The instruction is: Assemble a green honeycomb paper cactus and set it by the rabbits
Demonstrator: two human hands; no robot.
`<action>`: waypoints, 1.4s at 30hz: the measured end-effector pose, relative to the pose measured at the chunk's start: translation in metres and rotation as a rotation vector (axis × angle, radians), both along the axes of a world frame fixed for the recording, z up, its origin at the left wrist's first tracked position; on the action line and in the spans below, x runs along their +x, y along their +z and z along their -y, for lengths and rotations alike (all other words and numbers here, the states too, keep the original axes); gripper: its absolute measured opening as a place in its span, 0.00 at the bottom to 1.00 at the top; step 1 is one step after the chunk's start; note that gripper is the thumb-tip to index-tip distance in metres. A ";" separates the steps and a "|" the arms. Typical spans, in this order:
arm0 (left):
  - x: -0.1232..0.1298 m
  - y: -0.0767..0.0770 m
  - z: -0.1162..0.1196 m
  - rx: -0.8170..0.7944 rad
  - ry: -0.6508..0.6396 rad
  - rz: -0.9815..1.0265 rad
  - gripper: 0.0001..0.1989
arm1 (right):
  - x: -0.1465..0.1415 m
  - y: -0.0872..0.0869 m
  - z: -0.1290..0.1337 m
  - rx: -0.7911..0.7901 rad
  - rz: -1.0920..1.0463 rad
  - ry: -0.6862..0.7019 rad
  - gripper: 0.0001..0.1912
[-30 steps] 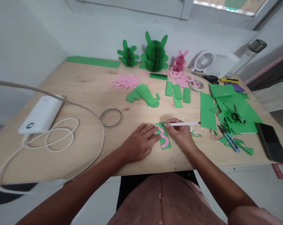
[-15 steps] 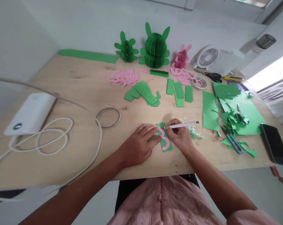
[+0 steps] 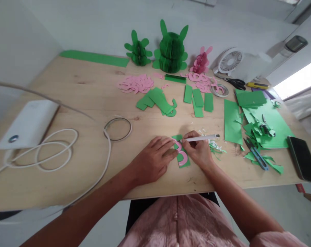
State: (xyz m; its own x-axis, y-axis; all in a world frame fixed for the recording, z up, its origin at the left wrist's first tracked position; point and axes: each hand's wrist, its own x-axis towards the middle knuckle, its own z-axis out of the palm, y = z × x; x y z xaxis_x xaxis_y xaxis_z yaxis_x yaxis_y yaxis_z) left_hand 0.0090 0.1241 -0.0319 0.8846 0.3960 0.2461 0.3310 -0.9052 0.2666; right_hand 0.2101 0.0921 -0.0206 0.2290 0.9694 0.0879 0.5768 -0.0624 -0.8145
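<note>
My left hand [image 3: 155, 159] lies flat, its fingertips resting on a pink curved paper cutout [image 3: 184, 157] shaped like a 3. Beneath that cutout is a green paper rectangle [image 3: 185, 165], flat on the table. My right hand [image 3: 198, 149] is closed around a white pen [image 3: 204, 137], with the tip against the cutout's upper right edge. Fingers partly cover the cutout. Small white and green paper scraps [image 3: 216, 146] lie just right of this hand.
Green strips [image 3: 155, 101] and a pile of pink cutouts [image 3: 136, 84] lie farther back. Green folded-paper figures [image 3: 171, 51] stand by the wall. To the right are blue thread snips [image 3: 258, 156], green sheets [image 3: 232, 120] and a phone [image 3: 303, 159]. A white cable [image 3: 109, 154] curls at left.
The view has shifted slightly. Both hands keep nearly the same place on the paper, and the pen has barely moved.
</note>
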 end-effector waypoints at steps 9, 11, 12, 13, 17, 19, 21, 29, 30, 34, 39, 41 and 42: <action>0.000 0.000 -0.001 0.002 -0.004 -0.007 0.23 | 0.001 -0.002 0.000 0.021 -0.015 0.036 0.02; 0.000 0.000 -0.001 -0.001 -0.005 -0.005 0.22 | 0.001 -0.002 0.000 0.027 -0.023 0.046 0.02; 0.000 0.000 -0.001 -0.001 -0.008 -0.004 0.22 | 0.001 -0.002 0.000 0.030 -0.027 0.048 0.02; 0.000 0.000 -0.001 0.000 -0.010 -0.003 0.22 | 0.001 -0.002 0.000 0.033 -0.029 0.050 0.02; 0.000 0.000 -0.001 0.005 -0.009 0.000 0.22 | 0.001 -0.004 0.000 0.049 -0.039 0.056 0.02; 0.000 0.000 -0.001 0.008 -0.010 -0.002 0.22 | 0.001 -0.005 0.000 0.058 -0.054 0.058 0.02; 0.000 0.000 -0.001 0.010 -0.011 -0.006 0.23 | 0.001 -0.005 0.000 0.060 -0.068 0.062 0.02; 0.001 0.000 -0.001 0.016 -0.011 -0.001 0.23 | 0.000 -0.004 0.001 0.072 -0.061 0.059 0.02; 0.000 0.000 -0.001 0.015 -0.012 -0.001 0.23 | 0.000 -0.004 0.001 0.072 -0.063 0.060 0.02; 0.000 0.000 -0.001 0.003 -0.016 -0.002 0.22 | 0.000 -0.004 0.002 0.074 -0.064 0.060 0.02; 0.000 0.000 -0.001 -0.006 -0.018 -0.005 0.21 | 0.000 -0.003 0.003 0.080 -0.060 0.063 0.03; 0.000 0.000 -0.001 -0.002 -0.019 -0.001 0.22 | 0.000 -0.004 0.003 0.084 -0.061 0.064 0.03; 0.000 0.000 -0.001 0.001 -0.018 0.001 0.22 | 0.000 -0.004 0.003 0.086 -0.060 0.064 0.03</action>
